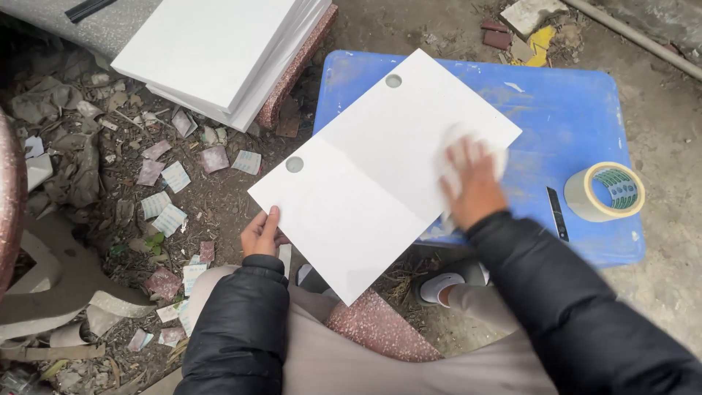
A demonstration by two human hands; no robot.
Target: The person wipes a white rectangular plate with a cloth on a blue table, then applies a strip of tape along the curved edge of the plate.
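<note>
White flat rectangular panel (pixel 373 175) with two round holes lies half across the blue plastic table (pixel 578 110); my left hand (pixel 261 232) pinches its overhanging edge steady, so my right hand (pixel 472 183) can press a white cloth (pixel 457 139) flat on it.

One white panel (pixel 365 190) with two holes, one tape roll (pixel 605 192), one blue stool (pixel 570 110), one knife (pixel 557 213)

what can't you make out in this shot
- Head view: the white cloth under the right hand is motion-blurred; its shape and the fingers are unclear.
- The left hand fingers are hidden beneath the white panel.
- The stack of white panels is cut off by the top edge.
- The dark blade beside the tape roll is too small to identify.
</note>
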